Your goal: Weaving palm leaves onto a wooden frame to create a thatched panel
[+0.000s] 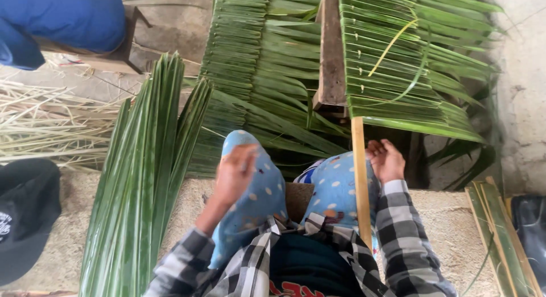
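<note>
My left hand rests on my left knee, fingers loosely curled and holding nothing. My right hand hovers palm up beside a thin bamboo stick, which runs from my lap up to the near edge of a woven palm-leaf panel. The fingers are slightly curled and apart from the stick. A bundle of long loose green palm leaves lies on the ground to the left of my left knee. I wear blue dotted trousers and a checked shirt.
A wooden plank runs between two woven leaf panels ahead. Dry pale strips are heaped at the left. A black cap lies lower left. Another person in blue sits upper left. Split bamboo strips lie at the right.
</note>
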